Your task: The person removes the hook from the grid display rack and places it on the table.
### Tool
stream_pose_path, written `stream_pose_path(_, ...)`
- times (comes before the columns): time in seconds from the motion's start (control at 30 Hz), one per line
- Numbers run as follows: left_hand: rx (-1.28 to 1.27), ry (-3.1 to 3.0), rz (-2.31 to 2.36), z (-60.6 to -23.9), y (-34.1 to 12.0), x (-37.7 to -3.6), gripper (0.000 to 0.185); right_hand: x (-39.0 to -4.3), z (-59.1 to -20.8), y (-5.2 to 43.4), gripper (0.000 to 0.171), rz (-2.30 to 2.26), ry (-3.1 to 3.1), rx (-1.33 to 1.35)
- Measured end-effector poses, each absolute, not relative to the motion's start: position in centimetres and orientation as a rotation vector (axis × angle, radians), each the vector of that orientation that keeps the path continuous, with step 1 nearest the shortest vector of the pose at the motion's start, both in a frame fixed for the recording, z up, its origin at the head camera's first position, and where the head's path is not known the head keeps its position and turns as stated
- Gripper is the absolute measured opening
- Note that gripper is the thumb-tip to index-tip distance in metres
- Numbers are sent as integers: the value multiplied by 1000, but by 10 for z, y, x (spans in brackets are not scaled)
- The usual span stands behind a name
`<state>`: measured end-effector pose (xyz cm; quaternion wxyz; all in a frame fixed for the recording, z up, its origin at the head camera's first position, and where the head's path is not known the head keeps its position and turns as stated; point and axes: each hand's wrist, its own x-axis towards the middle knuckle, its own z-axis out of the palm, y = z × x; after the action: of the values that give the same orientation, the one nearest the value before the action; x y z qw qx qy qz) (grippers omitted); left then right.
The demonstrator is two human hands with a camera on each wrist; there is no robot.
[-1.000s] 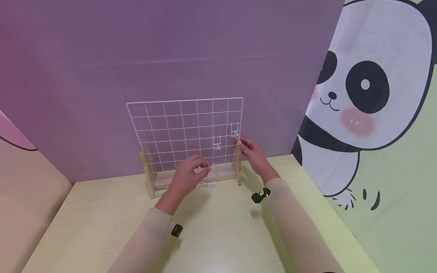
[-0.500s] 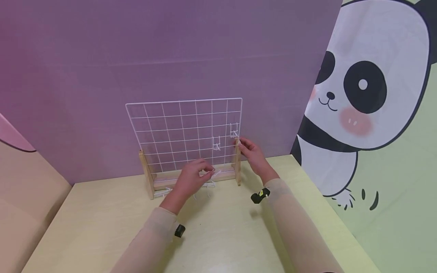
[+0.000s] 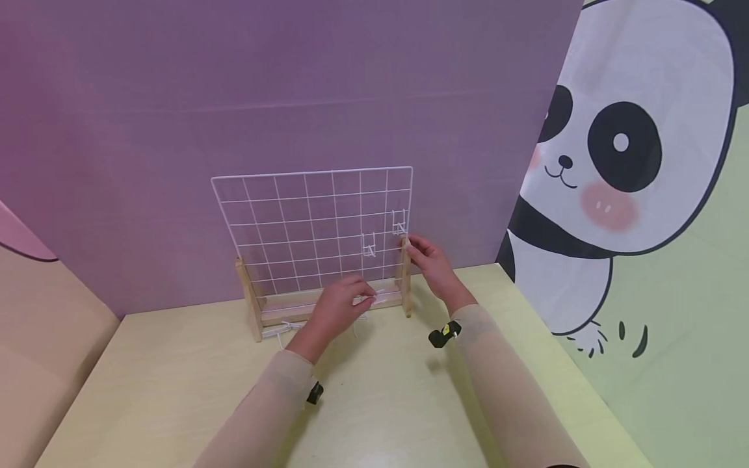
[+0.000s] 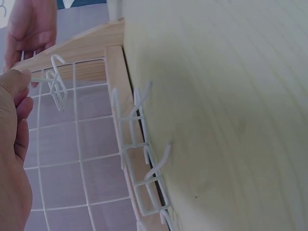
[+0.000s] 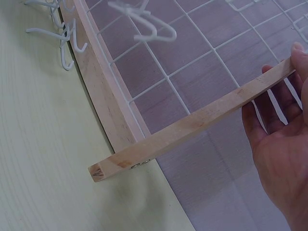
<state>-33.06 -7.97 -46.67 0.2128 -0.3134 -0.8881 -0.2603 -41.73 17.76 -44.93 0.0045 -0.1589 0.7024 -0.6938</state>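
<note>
Wire hook was pinched in left hand fingertips, low in front of wire grid, near its wooden base. Right hand gripped grid's right wooden upright w/ curled fingers. More hooks lay on table by base.

No writing, label, brand, number or sign can be read in any view. The only picture is a wordless cartoon panda on the wall hanging, well to the right of the right hand's fingers.
</note>
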Motion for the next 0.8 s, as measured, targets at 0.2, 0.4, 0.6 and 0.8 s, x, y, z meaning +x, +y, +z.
stream_pose_path(0.2, -928, -2429, -638, -471, -74, -333, 10, -418, -450, 177, 40, -2192, 2178, -492)
stream_pose_path(0.4, -918, -2486, -550, -478, -68, -337, 9, -419, -449, 177, 39, -2195, 2180, -502)
stream_pose_path(0.6, -916, -2521, -522, -487, -64, -340, 9, -419, -449, 177, 40, -2193, 2186, -507)
stream_pose_path(0.8, -916, -2541, -567, -489, -61, -341, 8, -418, -449, 177, 40, -2188, 2195, -513)
